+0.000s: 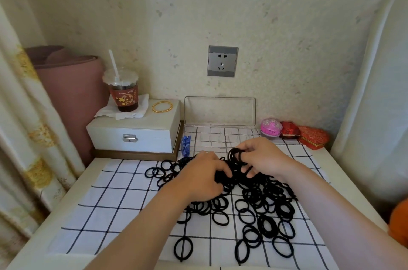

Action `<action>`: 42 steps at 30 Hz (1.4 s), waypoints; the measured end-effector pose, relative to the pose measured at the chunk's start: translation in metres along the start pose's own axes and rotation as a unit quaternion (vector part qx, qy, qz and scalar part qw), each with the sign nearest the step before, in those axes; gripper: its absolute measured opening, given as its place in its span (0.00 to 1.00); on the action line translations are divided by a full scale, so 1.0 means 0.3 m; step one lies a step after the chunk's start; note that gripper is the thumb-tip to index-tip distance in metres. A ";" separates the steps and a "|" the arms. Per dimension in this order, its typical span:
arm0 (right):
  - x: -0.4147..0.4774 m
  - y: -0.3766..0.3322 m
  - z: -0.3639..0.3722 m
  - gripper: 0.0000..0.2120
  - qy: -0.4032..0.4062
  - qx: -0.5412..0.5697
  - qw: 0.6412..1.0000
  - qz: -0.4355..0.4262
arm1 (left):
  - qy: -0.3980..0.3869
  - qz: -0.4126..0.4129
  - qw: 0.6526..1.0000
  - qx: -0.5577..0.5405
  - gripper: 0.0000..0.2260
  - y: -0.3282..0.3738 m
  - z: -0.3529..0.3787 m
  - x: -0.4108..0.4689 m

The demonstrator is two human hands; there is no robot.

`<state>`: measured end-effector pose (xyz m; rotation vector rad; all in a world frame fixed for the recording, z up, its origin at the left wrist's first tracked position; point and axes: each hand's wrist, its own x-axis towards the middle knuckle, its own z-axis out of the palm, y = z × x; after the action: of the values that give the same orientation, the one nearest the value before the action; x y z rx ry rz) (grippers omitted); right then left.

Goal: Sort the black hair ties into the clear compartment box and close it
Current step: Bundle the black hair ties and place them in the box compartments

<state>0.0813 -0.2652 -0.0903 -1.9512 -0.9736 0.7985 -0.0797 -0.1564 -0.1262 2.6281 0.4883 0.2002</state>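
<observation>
A big loose pile of black hair ties (260, 205) lies spread over a white cloth with a black grid (114, 199). Behind the pile stands the clear compartment box (220, 137), its lid (219, 110) raised upright against the wall; its compartments look empty. My right hand (262, 157) holds a small bunch of ties, several looped round its fingers, just in front of the box. My left hand (203, 177) lies palm down on the pile's left part, its fingers curled into the ties.
A white jewellery box (134, 135) stands at the back left, with a drink cup (123, 91), tissue and gold bangles (162, 106) on top. A blue clip (186, 145) sits beside the clear box. Pink and red gift boxes (289, 129) stand at the back right.
</observation>
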 end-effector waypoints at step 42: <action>-0.008 -0.016 0.020 0.07 0.023 0.070 0.997 -0.025 | 0.078 -0.257 0.833 -0.483 0.07 -0.016 -0.104 0.016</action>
<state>0.0736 -0.2630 -0.0886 -1.8105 -0.9115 0.7693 -0.0835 -0.1378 -0.1006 1.4350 0.8523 0.3670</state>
